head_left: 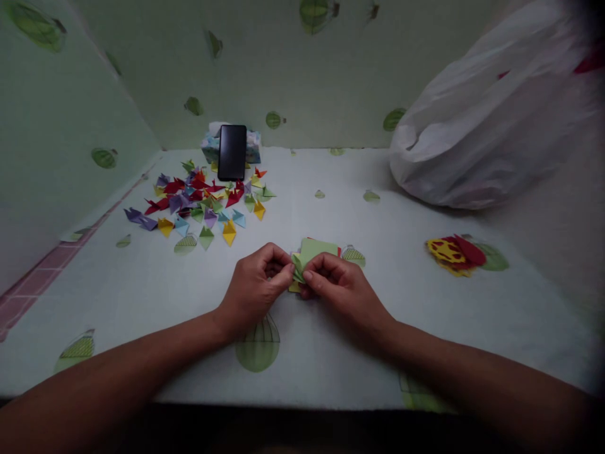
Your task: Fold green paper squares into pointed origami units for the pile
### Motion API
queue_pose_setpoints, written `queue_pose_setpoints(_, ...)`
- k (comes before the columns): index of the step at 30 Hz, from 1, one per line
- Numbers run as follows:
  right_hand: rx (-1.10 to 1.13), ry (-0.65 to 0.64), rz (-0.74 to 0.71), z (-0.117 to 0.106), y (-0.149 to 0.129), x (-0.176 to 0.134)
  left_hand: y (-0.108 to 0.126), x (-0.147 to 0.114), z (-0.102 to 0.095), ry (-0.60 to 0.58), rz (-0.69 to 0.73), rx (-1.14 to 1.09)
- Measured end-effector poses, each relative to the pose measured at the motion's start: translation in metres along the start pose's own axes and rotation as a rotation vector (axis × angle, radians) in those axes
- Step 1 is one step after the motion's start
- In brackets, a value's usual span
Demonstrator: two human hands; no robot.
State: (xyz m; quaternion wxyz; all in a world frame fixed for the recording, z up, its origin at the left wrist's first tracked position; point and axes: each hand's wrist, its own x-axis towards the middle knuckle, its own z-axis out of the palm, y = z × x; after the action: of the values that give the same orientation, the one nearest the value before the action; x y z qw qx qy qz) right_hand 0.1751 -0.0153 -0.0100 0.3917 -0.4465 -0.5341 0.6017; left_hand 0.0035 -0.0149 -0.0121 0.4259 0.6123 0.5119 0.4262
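At the left edge of a green-topped stack of square paper sheets (320,248), one small folded light-green paper piece (297,267), upright-running, between left hand (255,277) and right hand (344,285), thumbs and forefingers pinching opposite sides, neither nearer.

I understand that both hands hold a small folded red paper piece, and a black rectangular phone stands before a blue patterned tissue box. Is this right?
The colour is wrong: the small folded paper piece held by the left hand and right hand is green, not red, as the head view shows. The black rectangular phone does stand before the blue patterned tissue box.
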Motion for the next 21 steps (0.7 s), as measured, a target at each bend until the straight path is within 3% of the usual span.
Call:
queue_pose_setpoints(5,-0.075,-0.012,-0.017,-0.0022,0.0003,0.001,0.0025,-0.0007,-0.0039,-0.042,0.082,0.092)
queue_pose_setpoints(13,-0.064,-0.029,-0.017,0.0005,-0.0026,-0.0017,0.0015,-0.0004,0.0014,-0.052,-0.012,-0.174)
queue_pose_setpoints(21,0.072,0.032,0.031,0.0015,-0.0024,-0.0017,0.0037,0.0005,0.0011,-0.053,-0.044,-0.373)
